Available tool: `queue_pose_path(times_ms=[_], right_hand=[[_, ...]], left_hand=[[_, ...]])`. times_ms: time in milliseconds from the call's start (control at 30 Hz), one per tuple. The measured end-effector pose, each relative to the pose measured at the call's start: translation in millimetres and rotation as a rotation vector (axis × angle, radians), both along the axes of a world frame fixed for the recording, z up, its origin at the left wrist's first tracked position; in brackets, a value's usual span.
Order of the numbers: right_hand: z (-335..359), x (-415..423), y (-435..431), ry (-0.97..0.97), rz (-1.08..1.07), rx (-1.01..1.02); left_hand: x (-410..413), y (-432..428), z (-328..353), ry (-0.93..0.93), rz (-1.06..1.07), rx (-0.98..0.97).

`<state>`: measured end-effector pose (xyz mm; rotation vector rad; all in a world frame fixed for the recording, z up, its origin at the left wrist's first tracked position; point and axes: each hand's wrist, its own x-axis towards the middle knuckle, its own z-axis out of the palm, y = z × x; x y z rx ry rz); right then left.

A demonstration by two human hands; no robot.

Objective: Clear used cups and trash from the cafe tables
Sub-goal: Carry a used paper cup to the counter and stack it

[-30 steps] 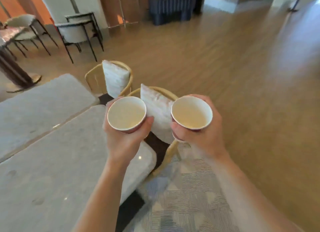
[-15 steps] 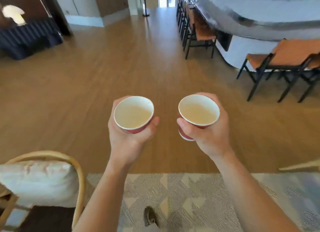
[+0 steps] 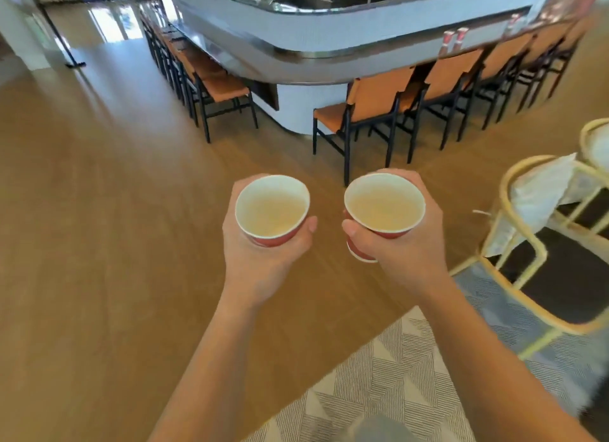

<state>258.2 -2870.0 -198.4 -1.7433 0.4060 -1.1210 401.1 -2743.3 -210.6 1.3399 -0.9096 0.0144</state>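
Curved bar counter (image 3: 329, 36) anchors a daylit cafe.
Orange-seated chairs (image 3: 375, 92) line it on a wood floor (image 3: 99, 227); a patterned rug (image 3: 379, 382) and cushioned rattan chair (image 3: 566, 277) sit at right, daylight glaring off boards far left.

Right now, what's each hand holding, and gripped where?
The left hand grips one red paper cup around its side wall, below the rim; the right hand grips the other red cup likewise. Both cups upright.

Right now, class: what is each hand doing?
Left hand: grips the left red cup.
Right hand: grips the right red cup.
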Motion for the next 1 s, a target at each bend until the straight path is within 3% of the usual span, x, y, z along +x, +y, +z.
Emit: queue_pose_path(times_ms=[467,1000], right_hand=[[-8.6,40.9,-305.9,-0.066,-0.158,0.033],[-9.5,123.0,-622.9,-0.049,-0.243,-0.031]], left_hand=[[63.5,-330.2,12.8,-0.098,-0.197,0.033],[155.5,-655.7,4.6,-0.06,-0.386,-0.011]])
